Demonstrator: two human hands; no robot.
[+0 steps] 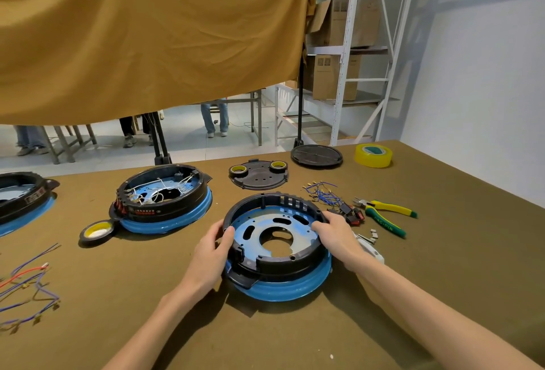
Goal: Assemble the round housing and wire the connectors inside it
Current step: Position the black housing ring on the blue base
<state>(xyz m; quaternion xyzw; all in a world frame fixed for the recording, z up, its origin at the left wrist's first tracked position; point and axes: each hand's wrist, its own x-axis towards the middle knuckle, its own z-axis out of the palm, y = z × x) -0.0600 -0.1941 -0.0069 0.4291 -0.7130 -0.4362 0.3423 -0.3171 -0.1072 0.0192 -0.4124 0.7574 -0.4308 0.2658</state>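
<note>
A round housing [277, 254] lies before me: a black plastic ring seated on a blue-filmed metal base with a central hole. My left hand [211, 254] grips the ring's left rim, thumb inside. My right hand [336, 232] grips the right rim, fingers curled over the edge. No wires are inside it. Blue connector wires [323, 192] lie just behind the housing on the right, with small black and red switches [349, 213] beside them.
A wired housing [165, 197] stands at the back left, another [20, 201] at the far left edge. Black cover plates [259, 176] [316, 156], tape rolls [95, 231] [373, 155], green-yellow pliers [383, 213] and loose wires [26, 287] lie around on the brown table.
</note>
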